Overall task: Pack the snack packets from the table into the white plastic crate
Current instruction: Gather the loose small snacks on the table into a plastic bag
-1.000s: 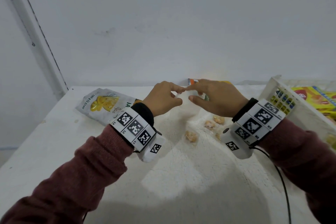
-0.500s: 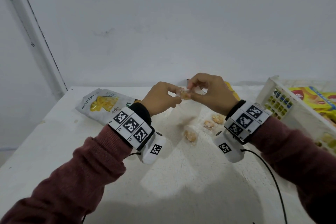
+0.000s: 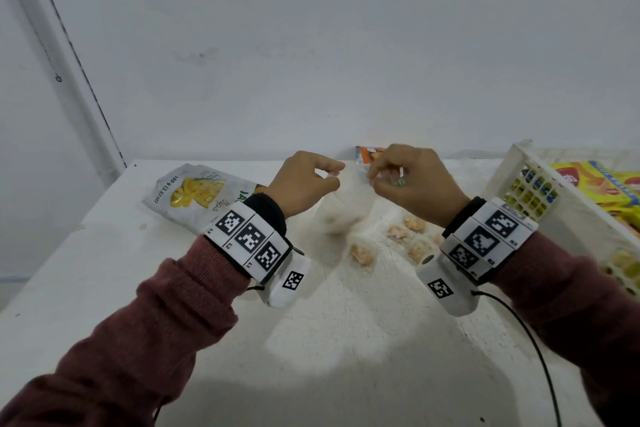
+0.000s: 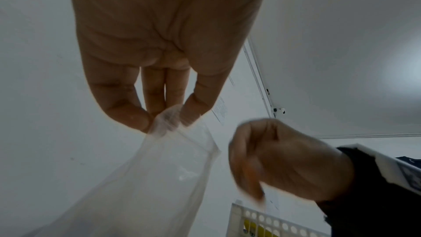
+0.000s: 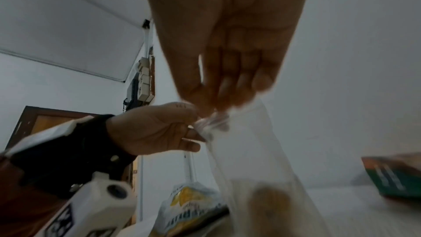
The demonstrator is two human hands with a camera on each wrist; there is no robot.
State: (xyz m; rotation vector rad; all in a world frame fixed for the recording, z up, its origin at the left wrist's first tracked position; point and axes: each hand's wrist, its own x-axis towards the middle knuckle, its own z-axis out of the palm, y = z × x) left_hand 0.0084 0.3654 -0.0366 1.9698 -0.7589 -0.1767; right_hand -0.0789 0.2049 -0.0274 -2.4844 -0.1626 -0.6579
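Note:
A clear plastic bag [image 3: 348, 204] hangs above the table between both hands. My left hand [image 3: 337, 172] pinches its top left edge between thumb and fingertips, plainly seen in the left wrist view [image 4: 164, 120]. My right hand [image 3: 372, 178] pinches the opposite edge with curled fingers [image 5: 216, 104]. A blurred brownish lump [image 5: 268, 203] shows low inside the bag. Several small clear snack packets [image 3: 362, 255] lie on the table under the hands. A white and yellow chips packet [image 3: 197, 194] lies to the left. The white crate [image 3: 530, 163] stands at the right.
An orange packet [image 3: 367, 153] stands against the wall behind my right hand. Yellow packets [image 3: 606, 187] lie inside the crate. The white table [image 3: 346, 340] has a left edge close to the chips packet. A black cable [image 3: 533, 343] trails from my right wrist.
Half a second ago both hands pinched a small snack packet together. Now they have drawn slightly apart, and the clear bag hangs open-topped between them.

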